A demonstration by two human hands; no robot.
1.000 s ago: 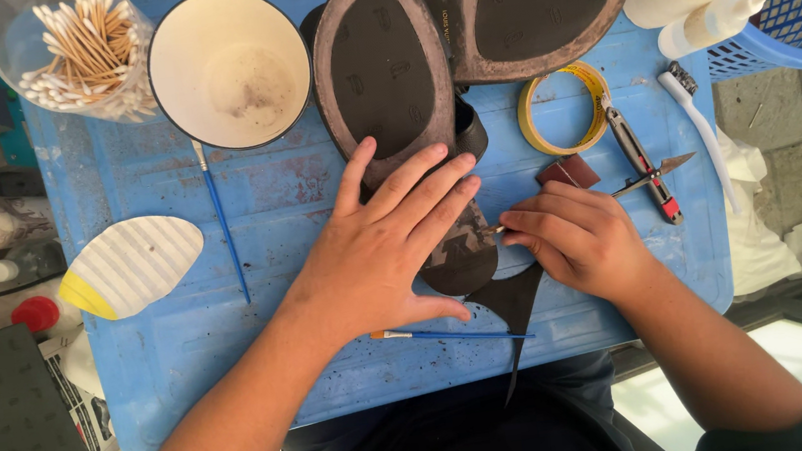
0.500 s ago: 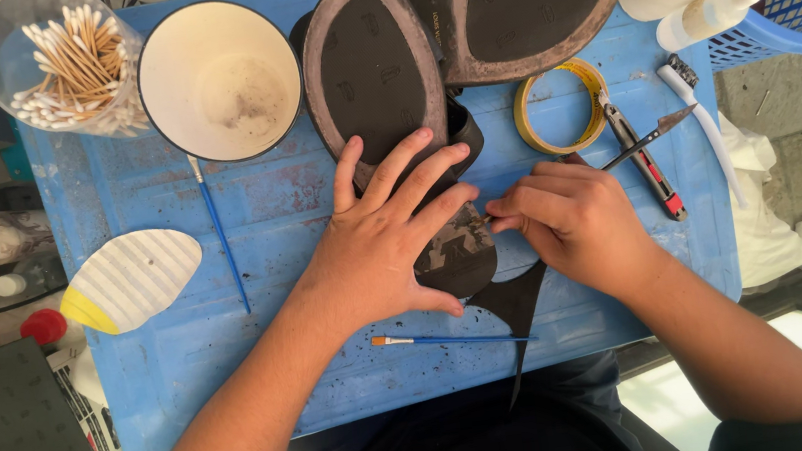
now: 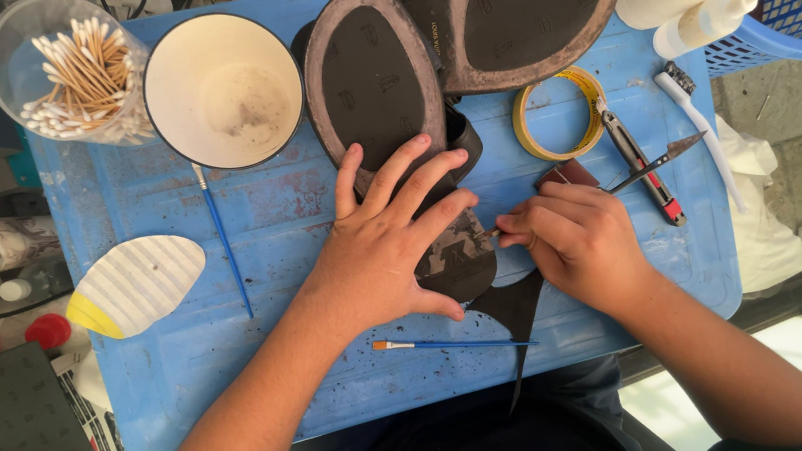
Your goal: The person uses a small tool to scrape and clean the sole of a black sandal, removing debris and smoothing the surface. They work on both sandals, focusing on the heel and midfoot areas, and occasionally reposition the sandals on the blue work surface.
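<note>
Blue and scuffed, the work table (image 3: 187, 381) stood crowded with repair things. On it the left hand (image 3: 385, 247) lay flat, fingers spread, pressing a thin dark rubber sheet (image 3: 461, 264) against the heel end of an upturned sandal sole (image 3: 372, 78). The right hand (image 3: 579, 240) was pinched together on a small tool at the sheet's edge. That sheet looked light, floppy and grippy, best held flat under the palm. A clear cup (image 3: 66, 67) held cotton swabs; the white bowl (image 3: 223, 90) held only a smear of residue.
</note>
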